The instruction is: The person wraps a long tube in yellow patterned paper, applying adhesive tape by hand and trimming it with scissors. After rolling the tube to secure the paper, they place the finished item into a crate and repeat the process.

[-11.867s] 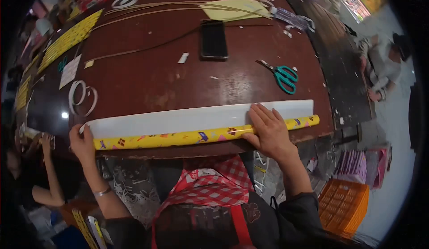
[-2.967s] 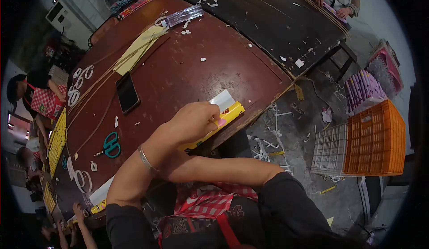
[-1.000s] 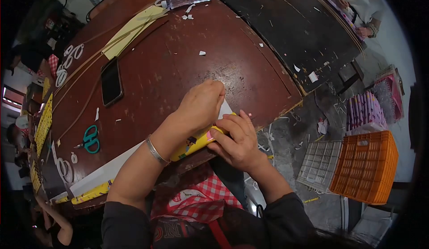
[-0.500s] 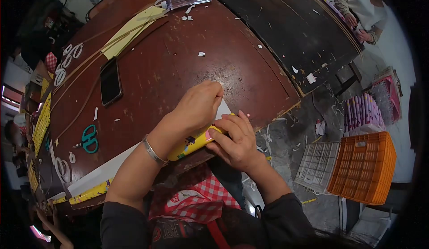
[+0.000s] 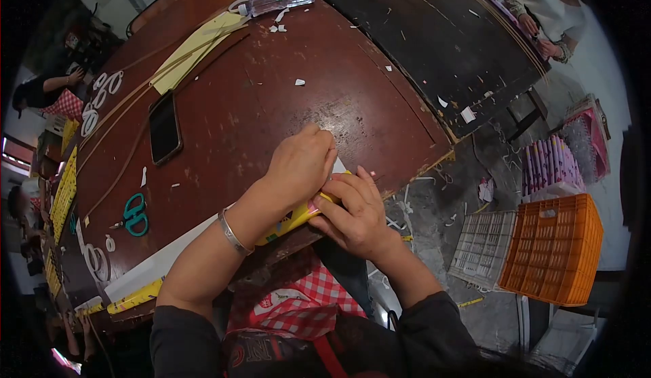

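Observation:
A yellow printed sheet with a white back, partly rolled up [image 5: 290,223], lies along the table's near edge. My right hand [image 5: 352,214] grips its right end, with the thumb on top and fingers curled round it. My left hand [image 5: 302,157], a silver bangle at the wrist, is closed in a fist just above, over the sheet's white edge. Whatever its fingers hold is hidden. The sheet's far left end [image 5: 135,298] shows beyond my left forearm.
Teal-handled scissors [image 5: 135,215], a phone [image 5: 166,128], yellow paper [image 5: 196,52], thin strips and a clear bottle [image 5: 279,1] lie on the brown table [image 5: 237,134]. An orange crate [image 5: 553,249] stands right on the floor. Other people [image 5: 542,22] work at the edges.
Both hands keep nearly the same place; my left fist has shifted very slightly. The view has moved a little. At the far left, another person's arm and checked cloth now show more plainly.

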### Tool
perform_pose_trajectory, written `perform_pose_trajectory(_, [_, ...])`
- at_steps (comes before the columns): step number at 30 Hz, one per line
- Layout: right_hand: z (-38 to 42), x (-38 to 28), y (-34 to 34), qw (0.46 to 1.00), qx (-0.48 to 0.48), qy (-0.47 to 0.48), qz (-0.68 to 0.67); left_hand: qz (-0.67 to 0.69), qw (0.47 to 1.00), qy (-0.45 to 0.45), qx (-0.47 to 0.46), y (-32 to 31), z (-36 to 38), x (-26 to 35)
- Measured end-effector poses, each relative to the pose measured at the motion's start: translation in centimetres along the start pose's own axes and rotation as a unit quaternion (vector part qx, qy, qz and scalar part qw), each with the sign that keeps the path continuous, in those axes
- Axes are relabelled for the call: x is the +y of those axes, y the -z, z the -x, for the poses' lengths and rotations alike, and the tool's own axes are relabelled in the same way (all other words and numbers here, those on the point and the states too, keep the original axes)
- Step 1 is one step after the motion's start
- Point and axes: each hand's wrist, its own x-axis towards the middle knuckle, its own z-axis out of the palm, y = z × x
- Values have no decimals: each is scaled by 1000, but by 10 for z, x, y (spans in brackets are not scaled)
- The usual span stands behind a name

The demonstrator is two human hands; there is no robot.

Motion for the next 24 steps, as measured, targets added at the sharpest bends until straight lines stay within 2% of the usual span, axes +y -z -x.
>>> perform_pose_trajectory(10, [-2, -2, 2, 1000, -5, -10, 10, -7, 999, 9, -42, 14, 0, 1])
perform_pose_trajectory(15, [-2, -2, 1, 1000, -16, -12, 14, -75, 996, 25, -46, 22, 6, -1])
perform_pose_trajectory(21, [-1, -1, 0, 1000, -17, -8, 21, -23, 999, 44, -9, 25, 6, 5])
perform_pose_trajectory(24, [-1, -1, -1, 1000, -13, -5, 22, -17, 998, 52, -26, 24, -1, 14])
